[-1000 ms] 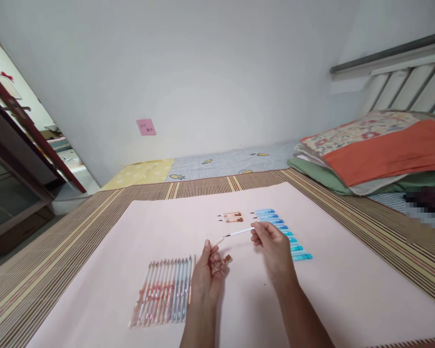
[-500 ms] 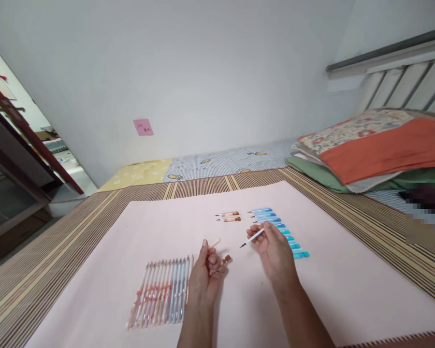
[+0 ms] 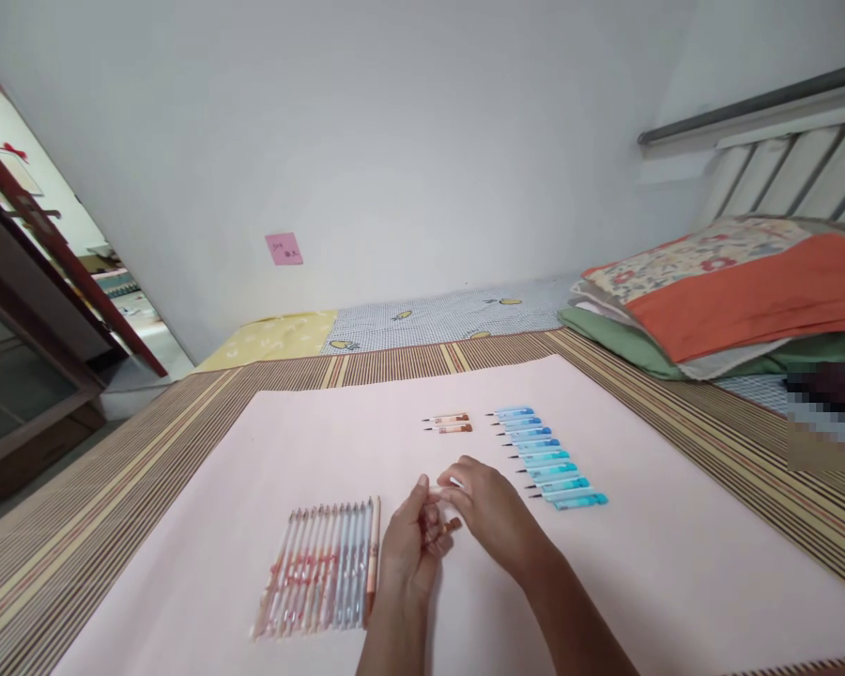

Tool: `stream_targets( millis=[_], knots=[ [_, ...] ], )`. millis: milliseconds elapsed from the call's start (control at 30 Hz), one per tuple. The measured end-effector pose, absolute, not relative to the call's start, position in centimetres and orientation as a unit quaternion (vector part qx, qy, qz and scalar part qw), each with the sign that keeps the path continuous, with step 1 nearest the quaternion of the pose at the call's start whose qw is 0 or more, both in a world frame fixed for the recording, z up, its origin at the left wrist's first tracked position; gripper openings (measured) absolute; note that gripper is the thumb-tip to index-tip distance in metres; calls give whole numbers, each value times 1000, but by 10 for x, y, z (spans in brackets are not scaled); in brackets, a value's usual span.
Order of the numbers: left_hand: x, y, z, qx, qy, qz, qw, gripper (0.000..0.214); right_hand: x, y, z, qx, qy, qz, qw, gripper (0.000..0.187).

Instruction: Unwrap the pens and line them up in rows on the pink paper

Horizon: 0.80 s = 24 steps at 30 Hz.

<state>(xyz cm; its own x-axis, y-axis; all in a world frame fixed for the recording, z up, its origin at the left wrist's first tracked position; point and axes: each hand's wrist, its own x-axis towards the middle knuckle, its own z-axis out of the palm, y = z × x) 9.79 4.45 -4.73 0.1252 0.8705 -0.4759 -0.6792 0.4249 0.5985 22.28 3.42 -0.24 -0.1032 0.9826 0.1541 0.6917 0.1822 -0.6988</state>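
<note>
My left hand (image 3: 407, 545) is closed around a brown-ended pencil piece (image 3: 453, 526), whose end pokes out past the curled fingers. Its thumb and forefinger pinch a pale slim piece (image 3: 435, 489). Right against it, my right hand (image 3: 497, 516) is closed, fingertips on the white pencil, mostly hidden behind the fingers. Two brown-and-cream pencils (image 3: 453, 429) with dark tips lie beyond the hands. To the right is a column of several blue and turquoise pencils (image 3: 545, 456), tips pointing left. Left of my left wrist, several clear-barrelled pens (image 3: 316, 563) lie side by side, with a beige-and-brown pencil (image 3: 373, 554) at their right end.
A pale pink sheet (image 3: 324, 432) lies over a striped mat (image 3: 176, 432). Folded bedding (image 3: 732, 291) is piled at the right, near a radiator (image 3: 789, 169). A pink note (image 3: 284, 249) sticks to the wall behind. A doorway opens at the far left.
My right hand has moved left with the white pencil, from near the blue pencils to my left hand. The two hands now meet. The view has shifted slightly.
</note>
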Motion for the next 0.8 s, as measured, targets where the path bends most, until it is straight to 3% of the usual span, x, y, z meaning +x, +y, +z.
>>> stream_targets(
  millis=[100,333,567,800],
  knots=[
    [100,44,-51,127,412,520,737,40,227,34,-3,-618,-718,208,244,18],
    [100,44,-43,64,404,511,756,25,247,83,-14,-671,-687,113,254,17],
    [101,44,-40,43,399,514,758,12,249,134,-43,-702,-698,11,138,22],
    [103,44,-42,54,393,516,759,10,258,147,-65,-716,-688,-8,114,30]
  ],
)
